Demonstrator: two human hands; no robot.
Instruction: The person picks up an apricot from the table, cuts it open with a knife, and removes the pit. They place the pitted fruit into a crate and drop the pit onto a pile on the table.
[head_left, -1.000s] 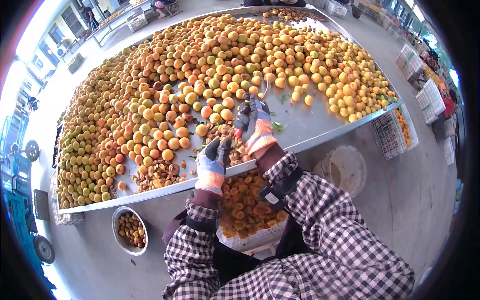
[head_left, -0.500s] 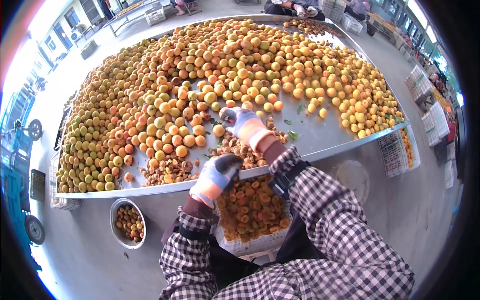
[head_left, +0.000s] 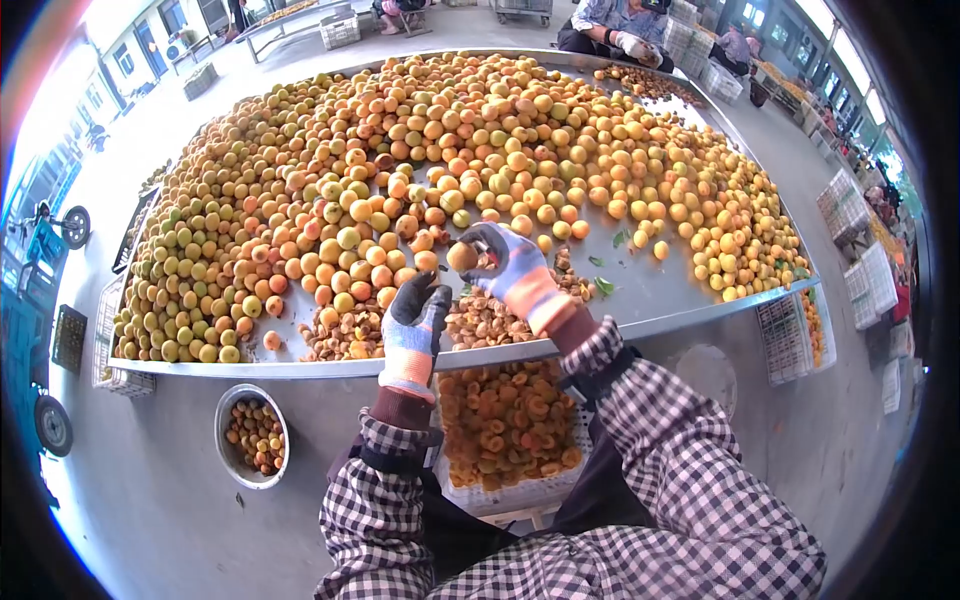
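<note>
My right hand (head_left: 522,278), in a grey and orange work glove with dark fingertips, curls its fingers around an apricot (head_left: 462,257) above the metal table. A small dark and reddish bit shows between these fingers, too small to name. Just left of it, my left hand (head_left: 412,330), gloved alike, is raised over the table's front edge with thumb and fingers apart and nothing visible in them. Beneath both hands lies a heap of brownish apricot pits (head_left: 485,322). Below the edge, a white crate (head_left: 500,495) full of split apricot halves (head_left: 512,420) stands between my legs.
Whole apricots (head_left: 330,170) cover much of the metal table (head_left: 660,295). A metal basin (head_left: 222,440) with brownish fruit stands on the floor at left. White crates (head_left: 785,335) stand at right. Another person (head_left: 625,35) sits at the far edge.
My right hand has closed around an apricot. My left hand has risen from the table's edge toward it, and its thumb and fingers have spread. The view has shifted slightly.
</note>
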